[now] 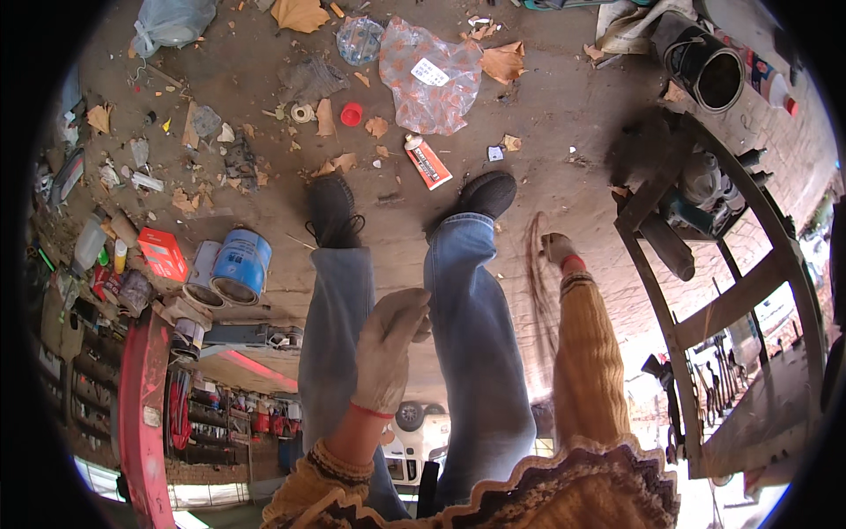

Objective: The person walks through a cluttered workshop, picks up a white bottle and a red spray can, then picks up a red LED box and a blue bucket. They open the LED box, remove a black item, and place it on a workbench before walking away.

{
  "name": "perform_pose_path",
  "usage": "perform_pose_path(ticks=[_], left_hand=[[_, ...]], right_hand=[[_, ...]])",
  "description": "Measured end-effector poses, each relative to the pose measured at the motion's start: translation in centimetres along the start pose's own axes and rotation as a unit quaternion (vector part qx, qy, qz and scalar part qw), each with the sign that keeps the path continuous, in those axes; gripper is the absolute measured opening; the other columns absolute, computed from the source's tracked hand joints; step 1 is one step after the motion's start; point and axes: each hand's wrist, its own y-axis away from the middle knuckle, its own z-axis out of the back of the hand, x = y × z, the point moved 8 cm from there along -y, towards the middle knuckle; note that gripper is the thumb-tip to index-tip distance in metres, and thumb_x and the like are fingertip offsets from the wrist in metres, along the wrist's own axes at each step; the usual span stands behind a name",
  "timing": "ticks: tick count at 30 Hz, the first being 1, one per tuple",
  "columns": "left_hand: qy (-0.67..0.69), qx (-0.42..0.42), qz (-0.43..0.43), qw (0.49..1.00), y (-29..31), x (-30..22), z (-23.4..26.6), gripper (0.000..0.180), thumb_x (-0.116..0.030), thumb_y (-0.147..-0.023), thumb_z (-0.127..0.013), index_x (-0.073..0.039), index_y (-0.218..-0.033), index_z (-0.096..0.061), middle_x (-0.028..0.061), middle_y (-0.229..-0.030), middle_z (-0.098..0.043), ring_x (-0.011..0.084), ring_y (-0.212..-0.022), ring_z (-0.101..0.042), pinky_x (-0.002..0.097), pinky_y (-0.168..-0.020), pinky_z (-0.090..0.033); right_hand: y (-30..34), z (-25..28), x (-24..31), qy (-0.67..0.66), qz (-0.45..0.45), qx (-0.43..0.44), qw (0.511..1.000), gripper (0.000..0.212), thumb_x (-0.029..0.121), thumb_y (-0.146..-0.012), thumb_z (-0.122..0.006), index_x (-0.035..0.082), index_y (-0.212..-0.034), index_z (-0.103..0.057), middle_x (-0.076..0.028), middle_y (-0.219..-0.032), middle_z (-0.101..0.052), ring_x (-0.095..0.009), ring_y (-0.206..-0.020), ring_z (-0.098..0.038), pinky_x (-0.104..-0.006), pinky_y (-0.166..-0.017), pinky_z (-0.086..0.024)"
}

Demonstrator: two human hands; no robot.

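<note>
My left hand (pixel 392 339), in a pale work glove with a red cuff, is raised between my knees. Its fingers curl inward, and whatever they may hold is hidden. My right hand (pixel 556 249), gloved too, reaches out low beyond my right knee with its fingers closed; I cannot make out anything in them. Thin reddish-brown strands or streaks (pixel 534 282) run just left of it, whether loose or marks on the ground I cannot tell. An orange and white tube (pixel 428 162) lies on the ground between my dark shoes (pixel 486 194).
Right of me stands a dark metal frame (pixel 736 300) with tools in it; a black open can (pixel 716 78) lies beyond. Blue paint can (pixel 240 267), red box (pixel 163 254) and red metal beam (pixel 144 414) are at left. Clear plastic bag (pixel 430 75), red cap (pixel 351 114) and leaves litter the ground.
</note>
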Motion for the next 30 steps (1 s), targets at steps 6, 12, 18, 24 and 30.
perform_pose_path(ticks=[6,12,18,24,30], left_hand=[[0.014,-0.015,-0.011,1.000,-1.7,0.5,0.3,0.023,-0.013,-0.100,-0.063,0.001,-0.119,-0.067,0.0072,-0.098,-0.065,0.0120,-0.079,-0.059,0.0246,-0.070,-0.048],[-0.062,0.064,-0.018,0.996,0.6,-2.2,-1.0,0.022,-0.009,-0.100,-0.058,0.001,-0.119,-0.065,0.0070,-0.097,-0.065,0.0138,-0.083,-0.060,0.0271,-0.073,-0.048],[-0.128,-0.024,-0.044,0.991,2.0,-7.2,-0.9,0.016,-0.013,-0.099,-0.058,-0.004,-0.112,-0.063,0.0051,-0.095,-0.060,0.0122,-0.080,-0.056,0.0273,-0.065,-0.048],[-0.220,-0.033,-0.069,0.972,-0.3,-7.3,-3.9,0.023,-0.021,-0.098,-0.060,-0.001,-0.109,-0.061,0.0069,-0.087,-0.059,0.0132,-0.072,-0.055,0.0268,-0.064,-0.046],[-0.236,-0.007,-0.067,0.969,-1.0,-6.6,-6.4,0.016,-0.015,-0.097,-0.059,-0.001,-0.106,-0.060,0.0084,-0.090,-0.059,0.0131,-0.071,-0.055,0.0254,-0.065,-0.047]], right_hand=[[5.1,-4.8,-4.6,-0.354,-0.002,-0.217,0.910,0.045,0.040,-0.099,-0.050,0.007,-0.126,-0.066,-0.012,-0.110,-0.076,-0.029,-0.114,-0.066,-0.0390,-0.102,-0.048],[2.7,-3.4,-16.2,-0.590,-0.185,-0.329,0.714,0.037,0.037,-0.099,-0.062,0.013,-0.126,-0.068,-0.007,-0.115,-0.073,-0.020,-0.087,-0.066,-0.0360,-0.068,-0.053],[-3.6,2.2,-21.0,-0.806,-0.058,-0.423,0.411,0.037,0.036,-0.100,-0.064,0.015,-0.129,-0.063,-0.008,-0.117,-0.072,-0.011,-0.053,-0.042,-0.0322,-0.046,-0.038],[-6.7,6.8,-25.8,-0.765,-0.087,-0.469,0.433,0.036,0.036,-0.100,-0.062,0.014,-0.129,-0.062,-0.009,-0.116,-0.071,-0.012,-0.058,-0.045,-0.0326,-0.049,-0.041],[-7.3,9.6,-25.1,-0.718,-0.110,-0.490,0.482,0.035,0.035,-0.101,-0.061,0.014,-0.129,-0.061,-0.009,-0.115,-0.071,-0.013,-0.062,-0.048,-0.0331,-0.053,-0.043]])
